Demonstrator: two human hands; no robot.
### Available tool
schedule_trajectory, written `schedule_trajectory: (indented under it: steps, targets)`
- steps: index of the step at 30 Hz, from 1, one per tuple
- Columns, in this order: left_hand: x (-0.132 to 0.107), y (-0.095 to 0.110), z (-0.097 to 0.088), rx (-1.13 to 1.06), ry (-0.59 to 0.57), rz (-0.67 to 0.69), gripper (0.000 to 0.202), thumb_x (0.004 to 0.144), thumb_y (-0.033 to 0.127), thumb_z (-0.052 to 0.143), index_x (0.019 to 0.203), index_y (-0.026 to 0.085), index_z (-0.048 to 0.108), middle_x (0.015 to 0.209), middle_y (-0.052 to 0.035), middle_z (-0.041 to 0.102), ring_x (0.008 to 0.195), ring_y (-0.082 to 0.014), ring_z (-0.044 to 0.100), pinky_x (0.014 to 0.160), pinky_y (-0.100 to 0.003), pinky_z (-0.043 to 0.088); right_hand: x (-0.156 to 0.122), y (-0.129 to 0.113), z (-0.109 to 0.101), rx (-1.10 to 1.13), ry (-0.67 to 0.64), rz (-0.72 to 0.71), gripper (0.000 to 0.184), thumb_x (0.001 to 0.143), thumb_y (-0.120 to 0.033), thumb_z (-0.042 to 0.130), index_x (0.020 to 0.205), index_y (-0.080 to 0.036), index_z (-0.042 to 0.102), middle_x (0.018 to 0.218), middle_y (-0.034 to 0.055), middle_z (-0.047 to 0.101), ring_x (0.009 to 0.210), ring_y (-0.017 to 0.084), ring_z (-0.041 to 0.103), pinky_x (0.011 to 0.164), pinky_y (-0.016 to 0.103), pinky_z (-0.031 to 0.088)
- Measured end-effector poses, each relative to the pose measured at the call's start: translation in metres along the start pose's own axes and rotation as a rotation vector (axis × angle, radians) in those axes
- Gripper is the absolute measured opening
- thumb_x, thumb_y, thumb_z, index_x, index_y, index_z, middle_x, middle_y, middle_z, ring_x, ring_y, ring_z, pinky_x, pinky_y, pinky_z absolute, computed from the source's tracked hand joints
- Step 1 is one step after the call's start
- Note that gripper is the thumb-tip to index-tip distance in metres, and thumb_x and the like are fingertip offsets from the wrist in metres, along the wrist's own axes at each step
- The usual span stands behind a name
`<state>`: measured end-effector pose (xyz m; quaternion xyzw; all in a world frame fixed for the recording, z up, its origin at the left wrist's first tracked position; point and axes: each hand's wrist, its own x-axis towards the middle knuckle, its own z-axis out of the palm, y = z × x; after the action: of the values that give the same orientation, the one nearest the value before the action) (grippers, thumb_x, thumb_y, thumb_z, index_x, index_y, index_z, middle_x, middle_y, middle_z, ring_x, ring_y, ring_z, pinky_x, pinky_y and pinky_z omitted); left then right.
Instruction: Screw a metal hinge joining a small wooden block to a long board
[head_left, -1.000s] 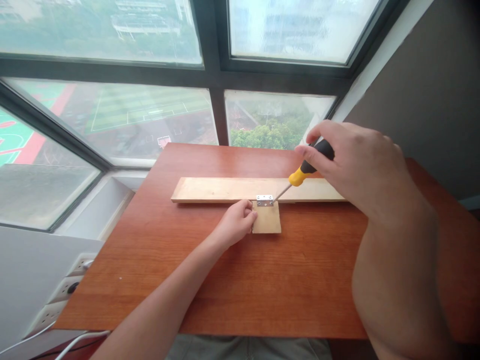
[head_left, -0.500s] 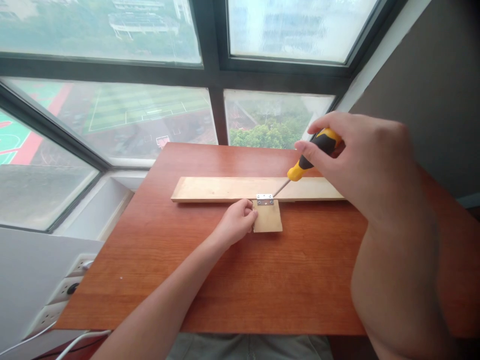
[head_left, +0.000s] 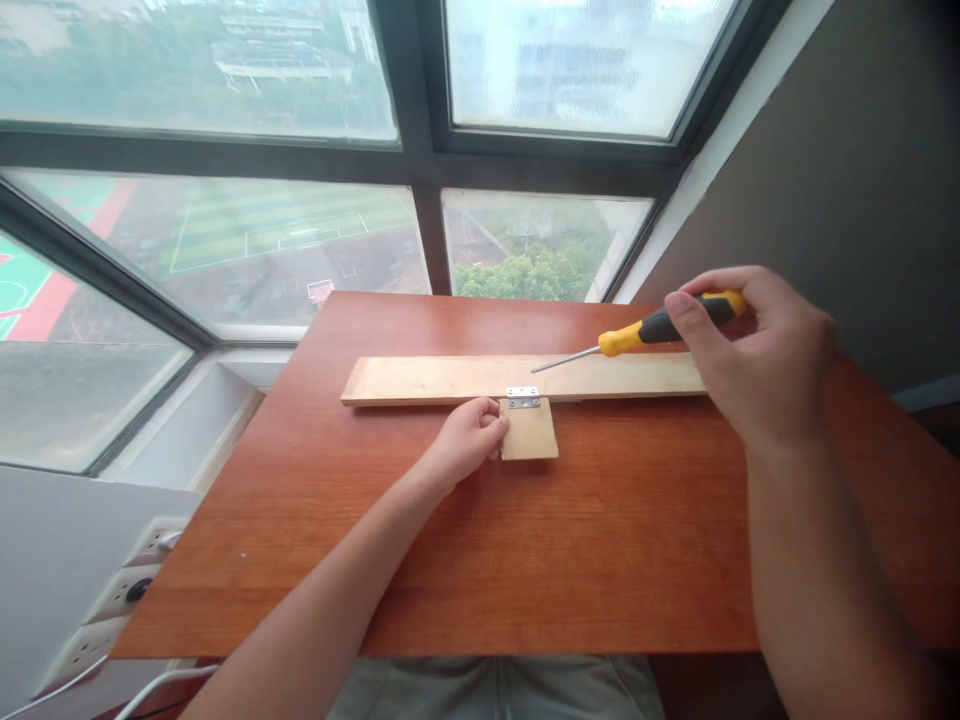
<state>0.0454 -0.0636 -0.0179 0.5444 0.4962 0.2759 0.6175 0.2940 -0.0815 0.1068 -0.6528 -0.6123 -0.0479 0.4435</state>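
Note:
A long pale wooden plank (head_left: 435, 379) lies across the reddish table (head_left: 525, 540). A small square wooden piece (head_left: 531, 435) butts against its near edge, joined by a small metal hinge (head_left: 523, 397). My left hand (head_left: 466, 441) curls its fingers against the left edge of the small piece. My right hand (head_left: 750, 350) grips a yellow and black screwdriver (head_left: 637, 335) by the handle. The shaft lies nearly level above the plank, its tip lifted to the right of the hinge and not touching it.
Large windows with dark frames (head_left: 420, 160) stand behind the table's far edge. A grey wall (head_left: 862, 170) rises at the right. A white power strip (head_left: 112, 600) with a cable sits low at the left, beside the table.
My right hand has pulled the screwdriver up and to the right, off the hinge, and tipped it from steep to nearly level. My left hand stays at the small piece.

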Motion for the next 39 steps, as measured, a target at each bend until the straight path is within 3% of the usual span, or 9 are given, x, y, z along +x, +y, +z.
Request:
schedule_trajectory:
  steps: [3, 4, 8, 12, 16, 22, 26, 33, 39]
  targets:
    - [-0.001, 0.001, 0.000, 0.029, -0.006, 0.006, 0.011, 0.084, 0.026, 0.057, 0.086, 0.016, 0.054, 0.061, 0.0024, 0.058, 0.050, -0.0099, 0.051, 0.050, -0.021, 0.038, -0.015, 0.029, 0.013, 0.307, -0.042, 0.267, 0.021, 0.077, -0.050, 0.070, 0.086, -0.031, 0.066, 0.085, 0.0046, 0.066, 0.070, 0.026, 0.064, 0.060, 0.041, 0.051]
    - [-0.001, 0.001, 0.000, 0.041, -0.013, 0.013, 0.011, 0.084, 0.026, 0.057, 0.088, 0.016, 0.054, 0.061, 0.0024, 0.058, 0.051, -0.0104, 0.052, 0.051, -0.021, 0.038, -0.020, 0.039, 0.019, 0.383, 0.069, 0.320, 0.021, 0.075, -0.050, 0.071, 0.081, -0.031, 0.065, 0.079, 0.0027, 0.064, 0.062, 0.023, 0.061, 0.056, 0.039, 0.049]
    - [-0.002, -0.003, -0.007, 0.094, -0.045, 0.045, 0.019, 0.085, 0.031, 0.058, 0.094, 0.015, 0.056, 0.061, 0.0020, 0.059, 0.054, -0.0129, 0.056, 0.054, -0.024, 0.041, -0.034, 0.070, 0.045, 0.726, 0.091, 0.540, 0.024, 0.071, -0.041, 0.079, 0.082, -0.024, 0.066, 0.074, -0.0012, 0.063, 0.058, 0.013, 0.058, 0.052, 0.028, 0.048]
    - [-0.005, -0.007, -0.018, 0.214, -0.004, 0.145, 0.027, 0.086, 0.037, 0.061, 0.103, 0.016, 0.057, 0.081, -0.0048, 0.070, 0.067, -0.0164, 0.064, 0.061, -0.026, 0.046, -0.042, 0.090, 0.063, 0.933, 0.034, 0.734, 0.026, 0.071, -0.037, 0.080, 0.082, -0.021, 0.062, 0.075, -0.0035, 0.062, 0.058, 0.008, 0.059, 0.049, 0.019, 0.049]
    - [-0.010, -0.002, -0.026, 0.468, 0.082, 0.248, 0.021, 0.086, 0.028, 0.059, 0.105, 0.020, 0.055, 0.094, -0.0060, 0.072, 0.083, -0.0200, 0.066, 0.071, -0.029, 0.048, -0.046, 0.097, 0.067, 1.096, -0.075, 0.872, 0.025, 0.076, -0.037, 0.076, 0.080, -0.020, 0.059, 0.072, -0.0032, 0.061, 0.054, 0.006, 0.055, 0.043, 0.013, 0.046]
    - [-0.016, 0.008, -0.027, 0.988, 0.084, 0.407, 0.021, 0.084, 0.012, 0.048, 0.101, 0.023, 0.053, 0.104, -0.0048, 0.065, 0.089, -0.0210, 0.065, 0.074, -0.032, 0.048, -0.049, 0.087, 0.058, 1.283, -0.460, 0.903, 0.035, 0.075, -0.027, 0.076, 0.107, -0.016, 0.066, 0.093, 0.0071, 0.068, 0.069, 0.010, 0.063, 0.055, 0.015, 0.054]
    - [-0.017, 0.009, -0.021, 1.120, 0.067, 0.467, 0.024, 0.087, 0.016, 0.049, 0.108, 0.023, 0.055, 0.116, -0.0073, 0.058, 0.099, -0.0228, 0.064, 0.076, -0.033, 0.052, -0.052, 0.077, 0.060, 1.377, -0.599, 0.857, 0.031, 0.069, -0.016, 0.074, 0.100, -0.014, 0.068, 0.084, 0.0019, 0.061, 0.062, 0.007, 0.054, 0.049, 0.015, 0.048]
    - [-0.017, 0.006, -0.029, 1.100, 0.087, 0.628, 0.033, 0.087, 0.023, 0.060, 0.120, 0.027, 0.061, 0.126, -0.0078, 0.053, 0.097, -0.0210, 0.065, 0.075, -0.031, 0.052, -0.053, 0.074, 0.067, 1.427, -0.571, 0.837, 0.017, 0.082, -0.020, 0.062, 0.097, -0.015, 0.066, 0.071, -0.0019, 0.052, 0.049, 0.004, 0.041, 0.041, 0.016, 0.033]
    - [-0.013, 0.010, -0.025, 0.710, 0.082, 0.760, 0.023, 0.093, 0.020, 0.052, 0.108, 0.024, 0.069, 0.118, -0.0092, 0.060, 0.093, -0.0166, 0.063, 0.072, -0.026, 0.050, -0.056, 0.068, 0.069, 1.443, -0.608, 0.829, 0.014, 0.082, -0.018, 0.061, 0.095, -0.016, 0.066, 0.073, -0.0016, 0.052, 0.051, 0.005, 0.040, 0.042, 0.017, 0.031]
